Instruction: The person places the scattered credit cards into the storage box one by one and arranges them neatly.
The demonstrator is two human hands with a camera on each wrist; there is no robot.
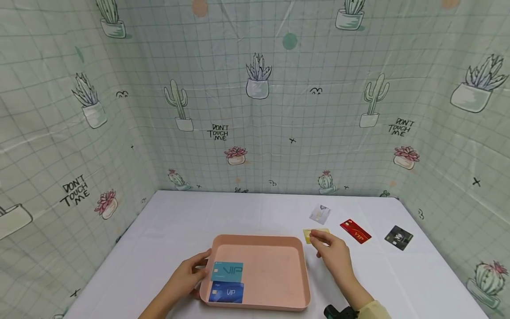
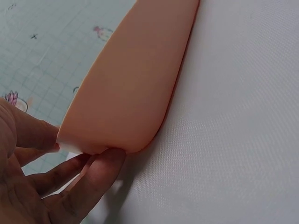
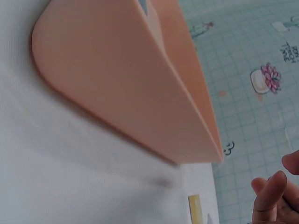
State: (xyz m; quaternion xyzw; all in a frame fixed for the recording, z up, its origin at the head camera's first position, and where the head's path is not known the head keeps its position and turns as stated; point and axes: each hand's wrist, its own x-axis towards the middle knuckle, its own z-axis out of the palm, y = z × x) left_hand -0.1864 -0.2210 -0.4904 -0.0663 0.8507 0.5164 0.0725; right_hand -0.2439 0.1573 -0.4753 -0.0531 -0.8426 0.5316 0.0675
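A pink tray (image 1: 275, 270) lies on the table with a teal VIP card (image 1: 227, 271) and a blue VIP card (image 1: 226, 292) along its left side. My left hand (image 1: 185, 277) grips that side's wall; in the left wrist view, its fingers (image 2: 100, 172) meet the tray's outer wall (image 2: 131, 79). Over the yellow card (image 1: 308, 235) to the right of the tray reaches my right hand (image 1: 334, 254), fingers loosely bent and partly hiding the card. In the right wrist view, a gap separates those fingertips (image 3: 275, 184) from the yellow card (image 3: 195, 210).
Beyond the yellow card lies a pale silver card (image 1: 320, 214). Farther right are a red VIP card (image 1: 356, 231) and a black card (image 1: 399, 238). A cactus-print curtain (image 1: 255, 119) surrounds the white table (image 1: 179, 217) at the back and sides.
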